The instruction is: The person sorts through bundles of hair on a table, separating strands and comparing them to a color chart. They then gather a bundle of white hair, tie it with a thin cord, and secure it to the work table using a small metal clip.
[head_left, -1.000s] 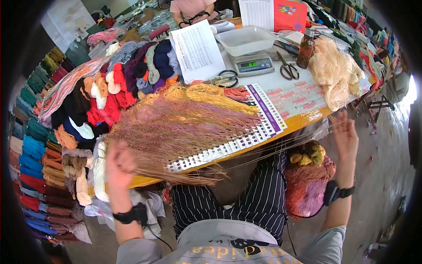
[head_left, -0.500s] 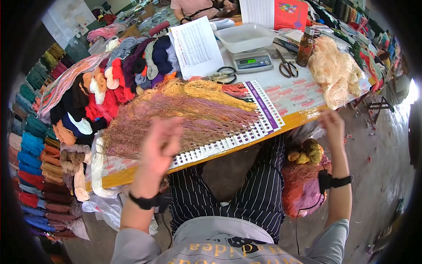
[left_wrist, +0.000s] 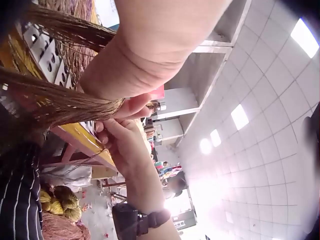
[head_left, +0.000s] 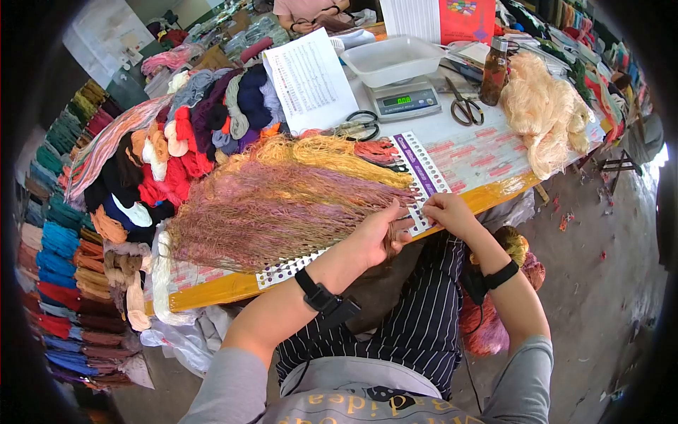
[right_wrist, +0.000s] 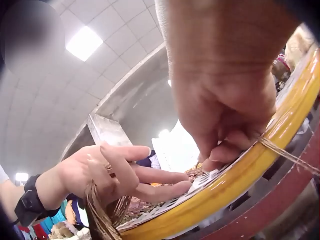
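Note:
My left hand (head_left: 381, 232) holds a hank of brown thread (right_wrist: 102, 215), which hangs down from the curled part of the hand. Two of its fingers reach straight towards the punched white cards (head_left: 418, 220). Right beside it, my right hand (head_left: 450, 213) pinches at the cards' edge, and its fingertips are partly hidden in the right wrist view. A few thin strands (right_wrist: 287, 154) trail from the right hand over the yellow table edge (right_wrist: 200, 210). Mauve, brown and yellow threads (head_left: 296, 191) hang from the card holes and spread leftward across the table.
A scale (head_left: 406, 101) bearing a plastic tub (head_left: 392, 63) stands behind the cards, near scissors (head_left: 466, 109) and a bottle (head_left: 494, 74). Cream yarn (head_left: 540, 116) lies at the right. Coloured skeins (head_left: 176, 152) crowd the left. Another person (head_left: 311, 10) sits across the table.
My left hand has swung from the far left to the cards' right end. The right hand has come in leftward to meet it. Long strands stretched rightward earlier; now the thread hangs bunched at the left hand.

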`<control>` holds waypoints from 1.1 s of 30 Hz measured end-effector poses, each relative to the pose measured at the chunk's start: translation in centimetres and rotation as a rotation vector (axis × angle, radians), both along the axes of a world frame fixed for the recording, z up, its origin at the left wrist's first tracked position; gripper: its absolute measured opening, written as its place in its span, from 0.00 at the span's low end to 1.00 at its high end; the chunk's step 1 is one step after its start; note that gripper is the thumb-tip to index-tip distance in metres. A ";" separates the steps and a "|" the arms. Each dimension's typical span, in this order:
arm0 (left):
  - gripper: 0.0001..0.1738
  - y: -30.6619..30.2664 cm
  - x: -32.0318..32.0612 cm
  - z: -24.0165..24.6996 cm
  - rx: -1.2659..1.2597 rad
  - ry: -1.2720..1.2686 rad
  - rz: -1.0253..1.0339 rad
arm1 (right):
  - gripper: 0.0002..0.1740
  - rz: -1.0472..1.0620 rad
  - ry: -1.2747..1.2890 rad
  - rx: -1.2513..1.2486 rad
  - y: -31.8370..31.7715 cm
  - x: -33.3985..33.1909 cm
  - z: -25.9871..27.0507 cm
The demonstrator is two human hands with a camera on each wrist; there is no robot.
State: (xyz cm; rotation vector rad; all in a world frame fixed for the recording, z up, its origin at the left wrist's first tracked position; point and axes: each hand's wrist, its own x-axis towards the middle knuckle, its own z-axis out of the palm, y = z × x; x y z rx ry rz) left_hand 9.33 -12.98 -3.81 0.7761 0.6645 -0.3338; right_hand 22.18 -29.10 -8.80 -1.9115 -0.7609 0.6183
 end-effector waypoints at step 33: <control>0.22 0.1 1.4 0.2 0.491 -0.249 -0.370 | 0.06 0.037 0.310 0.195 -0.4 -0.8 1.2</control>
